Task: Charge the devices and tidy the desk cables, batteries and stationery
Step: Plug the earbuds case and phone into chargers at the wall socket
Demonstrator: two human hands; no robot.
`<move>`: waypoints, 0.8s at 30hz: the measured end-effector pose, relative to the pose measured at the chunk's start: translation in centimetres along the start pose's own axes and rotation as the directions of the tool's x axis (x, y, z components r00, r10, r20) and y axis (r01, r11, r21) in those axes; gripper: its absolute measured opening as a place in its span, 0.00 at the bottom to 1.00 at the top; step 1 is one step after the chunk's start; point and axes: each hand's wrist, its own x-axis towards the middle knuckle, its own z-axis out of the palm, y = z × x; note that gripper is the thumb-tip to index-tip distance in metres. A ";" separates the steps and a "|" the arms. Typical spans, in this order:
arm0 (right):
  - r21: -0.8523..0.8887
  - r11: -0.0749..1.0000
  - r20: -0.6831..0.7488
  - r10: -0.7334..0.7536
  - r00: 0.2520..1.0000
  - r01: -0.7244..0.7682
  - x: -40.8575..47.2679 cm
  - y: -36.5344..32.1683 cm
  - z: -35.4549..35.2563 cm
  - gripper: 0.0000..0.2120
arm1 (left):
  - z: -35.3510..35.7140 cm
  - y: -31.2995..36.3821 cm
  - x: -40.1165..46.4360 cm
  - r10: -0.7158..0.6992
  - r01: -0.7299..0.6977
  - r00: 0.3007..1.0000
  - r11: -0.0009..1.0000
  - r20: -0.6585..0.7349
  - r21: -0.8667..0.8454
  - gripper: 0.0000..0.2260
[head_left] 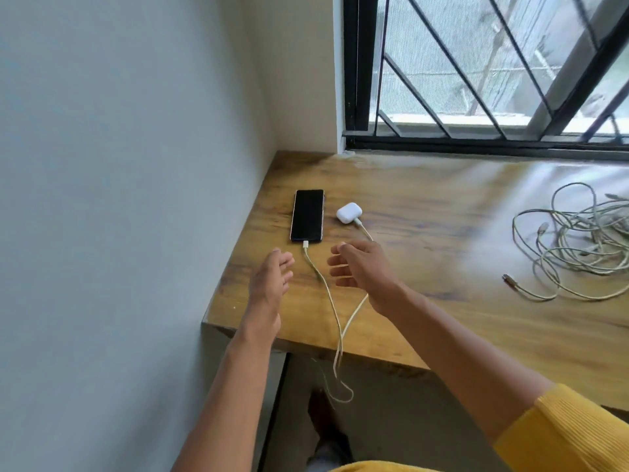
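— What are the hands doing?
— The left hand (270,281) and right hand (362,272) hover over the desk (425,267), fingers relaxed, grasping nothing.
— And the devices?
— Just beyond them, a phone (307,215) and a white earbud case (348,213) lie side by side, each with a cable plugged in. A cable tangle (575,243) lies far right.
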 end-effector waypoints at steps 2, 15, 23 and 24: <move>0.020 1.000 -0.053 -0.001 0.999 0.002 2.3 -0.3 1.0 0.10 | 0.0 1.0 2.6 -0.005 0.005 1.000 1.000 0.030 0.015 0.23; 0.047 0.997 -0.208 0.076 0.975 -0.068 11.7 -1.3 4.0 0.10 | 0.7 3.9 13.4 -0.093 0.089 0.995 0.993 0.047 0.084 0.20; 0.062 0.990 -0.178 0.137 0.974 -0.128 15.6 -0.5 5.1 0.18 | 1.1 4.8 16.7 -0.085 0.082 0.995 0.995 0.059 0.056 0.18; 0.066 0.988 -0.183 0.151 0.972 -0.141 16.1 -0.2 5.1 0.18 | 1.2 4.9 16.9 -0.081 0.078 0.995 0.996 0.062 0.052 0.18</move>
